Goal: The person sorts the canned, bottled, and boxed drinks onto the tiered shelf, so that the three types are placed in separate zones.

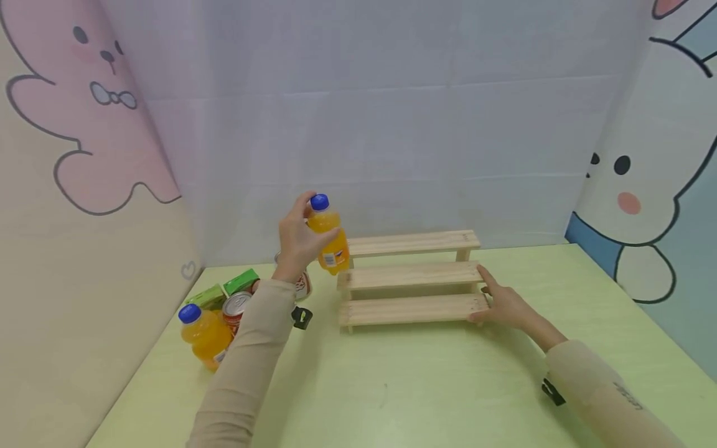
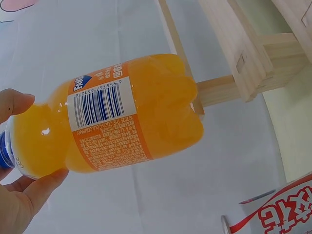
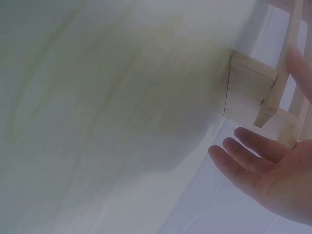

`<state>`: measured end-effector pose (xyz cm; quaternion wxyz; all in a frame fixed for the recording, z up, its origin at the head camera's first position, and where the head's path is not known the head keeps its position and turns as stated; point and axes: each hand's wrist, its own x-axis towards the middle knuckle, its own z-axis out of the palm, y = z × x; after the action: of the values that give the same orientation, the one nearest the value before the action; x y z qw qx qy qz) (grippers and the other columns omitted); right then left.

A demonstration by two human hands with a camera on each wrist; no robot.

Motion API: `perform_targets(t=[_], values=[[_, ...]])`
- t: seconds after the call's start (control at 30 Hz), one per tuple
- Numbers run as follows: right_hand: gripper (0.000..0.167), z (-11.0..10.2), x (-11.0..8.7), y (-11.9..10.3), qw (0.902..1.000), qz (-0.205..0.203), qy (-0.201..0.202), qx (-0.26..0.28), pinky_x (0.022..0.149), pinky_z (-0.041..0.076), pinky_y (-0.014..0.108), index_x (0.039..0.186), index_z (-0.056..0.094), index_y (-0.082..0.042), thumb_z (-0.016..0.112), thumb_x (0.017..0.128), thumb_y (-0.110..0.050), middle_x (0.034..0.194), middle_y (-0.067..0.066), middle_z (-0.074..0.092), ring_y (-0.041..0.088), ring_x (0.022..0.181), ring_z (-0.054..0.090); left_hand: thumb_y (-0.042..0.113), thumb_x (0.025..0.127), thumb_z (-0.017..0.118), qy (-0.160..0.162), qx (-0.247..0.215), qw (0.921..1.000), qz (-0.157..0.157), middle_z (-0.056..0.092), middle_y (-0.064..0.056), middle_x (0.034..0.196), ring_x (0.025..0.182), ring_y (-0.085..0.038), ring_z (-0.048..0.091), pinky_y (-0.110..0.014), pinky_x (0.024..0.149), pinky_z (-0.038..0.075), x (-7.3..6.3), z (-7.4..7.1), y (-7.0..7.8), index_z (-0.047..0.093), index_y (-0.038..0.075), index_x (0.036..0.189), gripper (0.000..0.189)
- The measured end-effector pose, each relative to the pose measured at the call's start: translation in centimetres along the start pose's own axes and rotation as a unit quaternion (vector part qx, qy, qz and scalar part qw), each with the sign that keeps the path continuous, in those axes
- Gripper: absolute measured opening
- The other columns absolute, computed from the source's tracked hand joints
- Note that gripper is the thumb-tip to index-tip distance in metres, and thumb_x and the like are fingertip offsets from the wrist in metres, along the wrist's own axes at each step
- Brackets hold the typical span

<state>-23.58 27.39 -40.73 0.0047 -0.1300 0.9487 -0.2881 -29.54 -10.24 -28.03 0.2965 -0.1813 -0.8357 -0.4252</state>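
High at the left end of a three-tier wooden shelf rack (image 1: pixel 414 275), my left hand (image 1: pixel 297 239) grips a bottle of orange soda (image 1: pixel 335 258) near its blue cap. The left wrist view shows the bottle's barcode label (image 2: pixel 101 103), with fingers and thumb around its neck and shoulder. The bottle is off the table, slightly tilted in the head view. My right hand (image 1: pixel 504 306) touches the rack's right end, index finger by the middle tier and thumb by the lowest. In the right wrist view its other fingers (image 3: pixel 243 161) extend loosely beside the rack.
Left on the table (image 1: pixel 392 386) stand a second orange soda bottle (image 1: pixel 207 339), a red can (image 1: pixel 236 305) and green boxes (image 1: pixel 241 281). Another can (image 1: pixel 303 286) shows partly behind my left wrist. A pale curtain (image 1: pixel 392 137) hangs behind the rack.
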Motion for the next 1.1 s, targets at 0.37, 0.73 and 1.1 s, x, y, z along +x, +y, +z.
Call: perform_targets(t=[0.37,0.73,1.1], values=[[0.110,-0.3,-0.2,-0.2,0.9999,0.005,-0.007,-0.014,0.082,0.041,0.058,0.141,0.003,0.005,0.078,0.070,-0.035,0.115,0.041,0.047,0.053,0.103,0.047,0.013,0.069,0.078,-0.028,-0.009,0.9992,0.028,0.060,-0.015,0.104,0.087,-0.027,0.054,-0.039,0.073,0.050,2.1,1.5,1.9,0.048,0.006,0.125,0.064],[0.109,-0.4,-0.3,-0.4,0.9996,0.005,-0.008,-0.028,0.078,0.044,0.054,0.140,0.005,0.009,0.077,0.071,-0.033,0.112,0.041,0.048,0.050,0.098,0.052,0.013,0.067,0.079,-0.039,-0.006,0.9975,0.058,0.060,-0.017,0.102,0.087,-0.027,0.053,-0.039,0.075,0.049,3.5,3.2,3.0,0.048,0.004,0.124,0.065],[0.109,-0.4,-0.2,-1.1,0.9990,0.014,-0.011,-0.041,0.079,0.044,0.055,0.140,0.006,0.009,0.078,0.070,-0.034,0.110,0.039,0.051,0.049,0.097,0.053,0.011,0.068,0.079,-0.043,-0.011,0.9983,0.038,0.059,-0.016,0.104,0.090,-0.027,0.052,-0.037,0.080,0.048,4.6,4.3,3.0,0.047,0.004,0.125,0.066]])
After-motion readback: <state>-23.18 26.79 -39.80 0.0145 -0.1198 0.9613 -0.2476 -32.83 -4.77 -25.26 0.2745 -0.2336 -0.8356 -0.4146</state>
